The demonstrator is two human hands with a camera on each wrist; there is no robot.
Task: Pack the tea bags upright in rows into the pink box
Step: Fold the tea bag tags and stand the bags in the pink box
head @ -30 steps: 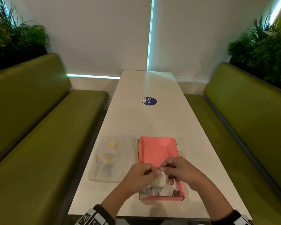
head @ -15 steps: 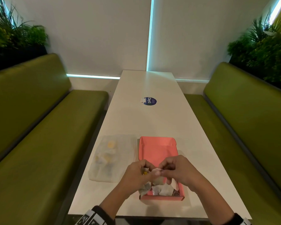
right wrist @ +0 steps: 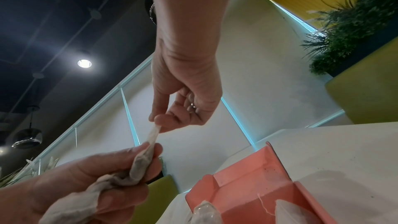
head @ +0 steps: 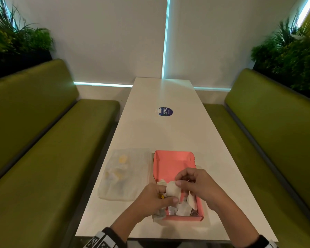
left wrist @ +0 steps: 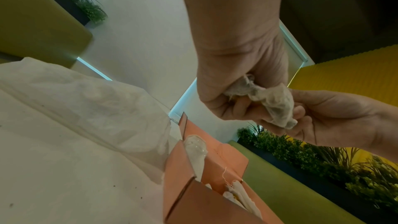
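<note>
The pink box [head: 170,162] lies open on the white table [head: 161,133], its far half bare. Several tea bags [head: 183,209] lie loosely in its near end, also seen in the right wrist view [right wrist: 288,210]. Over that end my left hand [head: 164,196] grips a crumpled bunch of tea bags [right wrist: 86,193]. My right hand [head: 181,180] pinches the top of one tea bag [head: 173,189] that rises from the bunch [right wrist: 154,132]. In the left wrist view the bunch [left wrist: 269,101] sits between both hands above the box [left wrist: 187,176].
A clear plastic bag [head: 123,174] with more tea bags lies left of the box. A blue round sticker [head: 166,111] sits farther up the table. Green benches [head: 43,158] flank both sides. A pale wrapper [head: 157,214] hangs over the box's near left corner.
Both hands stayed together over the box's near end. The left hand has sunk slightly toward me while the right hand now pinches one bag's top a little higher.
</note>
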